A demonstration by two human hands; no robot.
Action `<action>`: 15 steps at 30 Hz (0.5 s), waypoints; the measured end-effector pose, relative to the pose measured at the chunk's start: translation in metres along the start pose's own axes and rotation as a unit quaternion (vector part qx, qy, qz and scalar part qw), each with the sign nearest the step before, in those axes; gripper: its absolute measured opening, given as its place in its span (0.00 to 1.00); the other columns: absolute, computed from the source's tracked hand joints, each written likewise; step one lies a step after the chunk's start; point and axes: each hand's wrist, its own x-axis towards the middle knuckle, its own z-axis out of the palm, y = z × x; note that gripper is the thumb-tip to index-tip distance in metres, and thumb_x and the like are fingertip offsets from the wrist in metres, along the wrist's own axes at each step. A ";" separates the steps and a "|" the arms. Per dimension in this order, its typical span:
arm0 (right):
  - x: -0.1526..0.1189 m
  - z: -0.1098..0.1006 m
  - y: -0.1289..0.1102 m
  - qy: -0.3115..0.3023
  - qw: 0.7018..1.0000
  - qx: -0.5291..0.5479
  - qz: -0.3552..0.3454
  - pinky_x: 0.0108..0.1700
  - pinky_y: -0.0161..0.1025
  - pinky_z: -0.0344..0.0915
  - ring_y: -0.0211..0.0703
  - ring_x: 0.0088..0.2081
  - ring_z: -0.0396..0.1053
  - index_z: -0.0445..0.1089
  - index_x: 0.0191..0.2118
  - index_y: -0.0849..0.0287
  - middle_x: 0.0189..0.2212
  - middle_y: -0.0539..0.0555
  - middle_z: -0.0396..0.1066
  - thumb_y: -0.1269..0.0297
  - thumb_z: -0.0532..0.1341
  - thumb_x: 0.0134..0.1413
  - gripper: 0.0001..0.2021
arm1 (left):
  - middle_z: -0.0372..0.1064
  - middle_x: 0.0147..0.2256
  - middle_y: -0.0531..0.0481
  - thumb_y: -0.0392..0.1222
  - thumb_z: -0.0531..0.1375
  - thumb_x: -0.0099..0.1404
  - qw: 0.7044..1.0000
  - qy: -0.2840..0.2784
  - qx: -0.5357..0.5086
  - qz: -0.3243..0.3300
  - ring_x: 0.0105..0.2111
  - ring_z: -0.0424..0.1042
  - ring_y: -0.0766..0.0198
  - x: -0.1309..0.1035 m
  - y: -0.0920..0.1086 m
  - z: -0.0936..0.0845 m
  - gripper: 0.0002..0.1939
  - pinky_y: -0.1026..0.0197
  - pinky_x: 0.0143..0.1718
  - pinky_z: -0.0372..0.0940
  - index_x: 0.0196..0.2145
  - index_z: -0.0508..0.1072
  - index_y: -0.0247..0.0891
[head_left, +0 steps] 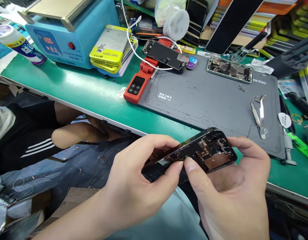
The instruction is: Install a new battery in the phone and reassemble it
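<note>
Tilted between my two hands, in front of the bench edge, is an opened smartphone (201,150) with its inner board and battery showing. My left hand (141,176) is closed round its lower end, the thumb lying over the battery. My right hand (229,186) grips the upper end, fingers behind the frame, thumb tip pressed near the middle of the inside. Both thumb tips almost meet there; what lies beneath them is hidden. Tweezers (261,116) rest on the grey work mat (184,96). A second opened phone (230,69) lies at the mat's back.
A red device (137,87) with a detached phone screen (166,55) sits at the mat's left. Yellow battery boxes (107,50), a blue heating machine (69,36) and a white-blue bottle (20,45) stand further left. Another person's leg (76,133) is beside the bench.
</note>
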 end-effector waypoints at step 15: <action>-0.003 -0.005 0.001 -0.023 0.999 -0.044 0.008 0.27 0.39 0.72 0.47 0.33 0.79 0.60 0.61 0.41 0.38 0.48 0.78 0.59 0.76 0.63 0.30 | 0.82 0.42 0.67 0.32 0.71 0.72 0.987 -0.025 -0.125 -0.099 0.41 0.81 0.74 0.003 0.003 -0.002 0.13 0.74 0.45 0.74 0.46 0.79 0.52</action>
